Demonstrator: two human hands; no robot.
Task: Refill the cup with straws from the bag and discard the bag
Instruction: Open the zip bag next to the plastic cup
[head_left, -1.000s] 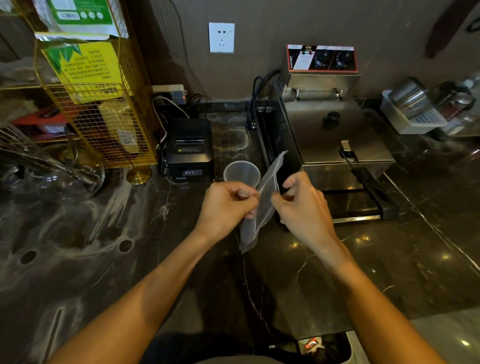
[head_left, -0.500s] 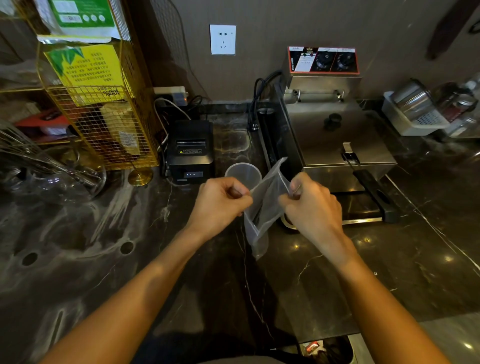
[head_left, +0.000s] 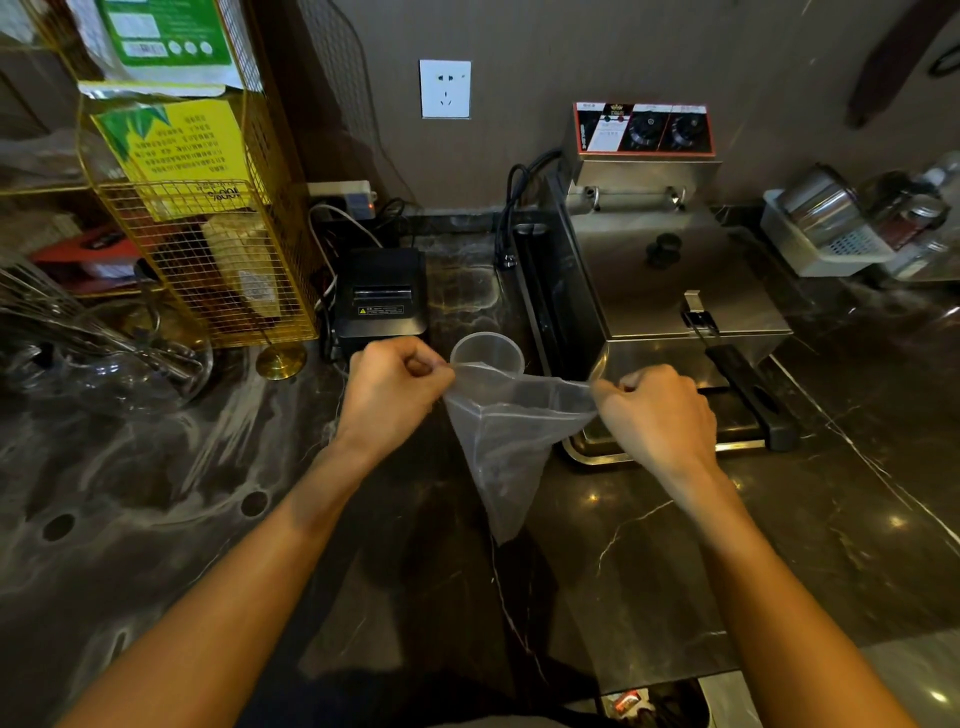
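Observation:
A clear plastic bag (head_left: 511, 441) hangs in mid-air above the dark marble counter (head_left: 779, 545), its mouth stretched wide. My left hand (head_left: 395, 395) pinches the left edge of the mouth and my right hand (head_left: 657, 415) pinches the right edge. The bag tapers down to a point. I cannot make out straws inside it. A clear plastic cup (head_left: 485, 353) stands upright on the counter just behind the bag, between my hands, and looks empty.
A steel fryer (head_left: 670, 291) with a black handle sits right of the cup. A black receipt printer (head_left: 382, 299) stands to its left, beside a yellow wire rack (head_left: 208, 249). A bin opening (head_left: 654, 701) shows below the counter edge. A glass bowl (head_left: 104, 364) holds whisks at left.
My hands have moved apart, pulling the bag's mouth from nearly flat to wide open. The bag now hangs lower between them.

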